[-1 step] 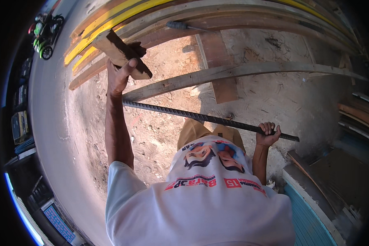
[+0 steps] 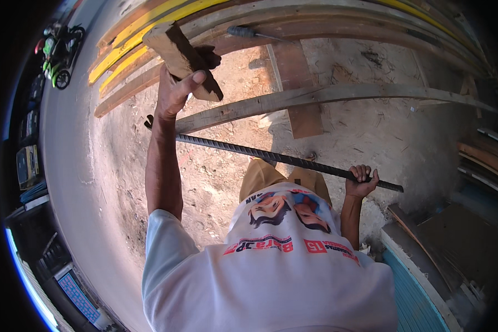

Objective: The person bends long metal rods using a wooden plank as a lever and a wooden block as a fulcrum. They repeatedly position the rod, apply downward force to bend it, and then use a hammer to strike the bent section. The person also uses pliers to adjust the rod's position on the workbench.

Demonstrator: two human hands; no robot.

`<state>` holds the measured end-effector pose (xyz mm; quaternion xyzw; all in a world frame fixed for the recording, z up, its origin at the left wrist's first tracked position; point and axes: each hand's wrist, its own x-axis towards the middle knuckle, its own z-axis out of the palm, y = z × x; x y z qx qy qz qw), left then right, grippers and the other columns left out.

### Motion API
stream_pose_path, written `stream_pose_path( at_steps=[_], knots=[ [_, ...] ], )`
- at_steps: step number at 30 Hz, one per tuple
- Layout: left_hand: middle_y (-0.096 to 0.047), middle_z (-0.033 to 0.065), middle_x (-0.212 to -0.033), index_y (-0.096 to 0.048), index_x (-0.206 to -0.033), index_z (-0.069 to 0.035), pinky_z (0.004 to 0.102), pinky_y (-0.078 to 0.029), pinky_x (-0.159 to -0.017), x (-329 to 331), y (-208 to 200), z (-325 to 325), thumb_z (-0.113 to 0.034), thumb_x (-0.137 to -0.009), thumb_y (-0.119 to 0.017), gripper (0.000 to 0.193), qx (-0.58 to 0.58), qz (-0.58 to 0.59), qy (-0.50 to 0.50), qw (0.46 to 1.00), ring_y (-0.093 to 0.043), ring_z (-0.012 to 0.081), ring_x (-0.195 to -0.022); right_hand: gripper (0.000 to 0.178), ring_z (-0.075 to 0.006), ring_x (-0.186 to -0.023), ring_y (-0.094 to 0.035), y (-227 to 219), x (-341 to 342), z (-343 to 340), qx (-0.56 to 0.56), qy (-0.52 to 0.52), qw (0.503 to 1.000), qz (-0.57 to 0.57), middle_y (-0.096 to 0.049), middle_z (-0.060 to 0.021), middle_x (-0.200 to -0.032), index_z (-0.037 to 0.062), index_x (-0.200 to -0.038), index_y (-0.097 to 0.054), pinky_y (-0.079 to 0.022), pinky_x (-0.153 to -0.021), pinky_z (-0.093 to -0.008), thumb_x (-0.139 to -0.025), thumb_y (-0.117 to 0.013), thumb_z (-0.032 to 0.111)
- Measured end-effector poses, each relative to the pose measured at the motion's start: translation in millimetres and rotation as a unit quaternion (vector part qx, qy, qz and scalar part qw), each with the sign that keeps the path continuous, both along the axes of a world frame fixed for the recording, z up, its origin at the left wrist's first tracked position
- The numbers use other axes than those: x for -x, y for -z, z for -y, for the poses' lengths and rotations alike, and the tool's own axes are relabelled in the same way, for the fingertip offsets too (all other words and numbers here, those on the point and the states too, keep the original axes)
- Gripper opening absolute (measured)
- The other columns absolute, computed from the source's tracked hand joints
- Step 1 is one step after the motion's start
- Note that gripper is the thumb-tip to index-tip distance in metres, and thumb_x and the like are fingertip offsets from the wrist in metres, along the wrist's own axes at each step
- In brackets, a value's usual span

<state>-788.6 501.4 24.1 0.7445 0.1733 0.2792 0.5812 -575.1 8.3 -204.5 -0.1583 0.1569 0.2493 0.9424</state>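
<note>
My left hand [image 2: 174,95], arm raised, is closed round a short, rough wooden block [image 2: 185,58] with a dark, jagged side piece. Low on the right, my right hand [image 2: 362,181] grips a dark ribbed steel bar [image 2: 260,155] close to one end. The bar slants up to the left in front of my body and passes behind my left forearm. Its forked tip [image 2: 148,123] shows on the forearm's far side. Near that forearm lies one end of a long wooden beam [image 2: 249,107], which stretches right over the ground.
Long timbers [image 2: 337,29], some with yellow faces, lie across the far side. A dark-headed tool with a thin shaft [image 2: 242,32] rests on them. A brown board [image 2: 301,88] lies under the beam. A motorcycle with a rider [image 2: 58,55] is on the road at left. Blue corrugated sheeting [image 2: 412,293] is near right.
My left hand and the wooden block have shifted right and slightly up. The bar's forked tip has come into sight beside my left forearm. My right hand stays put.
</note>
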Motion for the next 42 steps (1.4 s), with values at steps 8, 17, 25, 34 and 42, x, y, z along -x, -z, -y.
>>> stream_pose_path(
  at_steps=[8, 17, 25, 34, 42],
  knots=[
    [-0.052, 0.0276, -0.147, -0.038, -0.152, 0.005, 0.0443, -0.057, -0.089, -21.6, 0.8, 6.2, -0.052, -0.084, -0.072, 0.095, 0.097, 0.021, 0.080, 0.992, -0.063, 0.0367, -0.121, 0.033, -0.0103, -0.051, -0.036, -0.6, 6.5, 3.9, 0.027, 0.007, 0.999, -0.038, -0.037, 0.0027, -0.058, 0.0109, -0.076, -0.050, -0.035, -0.058, -0.0272, -0.097, -0.061, 0.035],
    [-0.073, 0.0192, -0.114, -0.064, -0.127, 0.003, 0.0385, -0.056, -0.092, 39.6, 80.3, 104.3, -0.037, -0.067, -0.088, 0.076, 0.055, -0.371, 0.129, 0.918, -0.071, 0.0276, -0.104, 0.032, -0.0100, -0.053, -0.038, 10.5, 17.1, 17.7, 0.032, 0.026, 0.996, -0.073, -0.037, 0.0032, -0.058, 0.0119, -0.075, -0.050, -0.037, -0.059, -0.0279, -0.096, -0.062, 0.032],
    [-0.077, 0.0175, -0.104, -0.072, -0.123, -0.012, 0.0412, -0.057, -0.090, -11.8, 82.7, 127.7, -0.045, -0.060, -0.079, 0.071, -0.081, -0.532, 0.339, 0.772, -0.075, 0.0328, -0.100, 0.033, -0.0111, -0.054, -0.042, -17.5, 16.2, 10.7, 0.034, 0.045, 0.995, -0.078, -0.039, 0.0034, -0.059, 0.0120, -0.076, -0.054, -0.040, -0.060, -0.0290, -0.096, -0.065, 0.036],
    [-0.076, 0.0203, -0.105, -0.070, -0.121, -0.006, 0.0422, -0.059, -0.088, -45.8, 56.1, 189.8, -0.045, -0.064, -0.087, 0.071, -0.095, -0.500, 0.373, 0.776, -0.075, 0.0324, -0.100, 0.043, -0.0101, -0.060, -0.045, -80.6, -33.1, 47.5, 0.030, 0.103, 0.994, 0.000, -0.045, 0.0017, -0.068, 0.0072, -0.089, -0.059, -0.042, -0.065, -0.0276, -0.100, -0.063, 0.048],
    [-0.076, 0.0186, -0.101, -0.068, -0.118, 0.002, 0.0382, -0.057, -0.087, -156.3, 12.5, 280.4, -0.030, -0.068, -0.084, 0.061, 0.029, -0.438, 0.436, 0.786, -0.074, 0.0232, -0.097, 0.056, -0.0159, -0.069, -0.053, -188.7, -113.9, 79.7, 0.059, 0.101, 0.974, 0.192, -0.051, -0.0036, -0.074, 0.0070, -0.103, -0.058, -0.045, -0.071, -0.0337, -0.102, -0.049, 0.062]
  ],
)
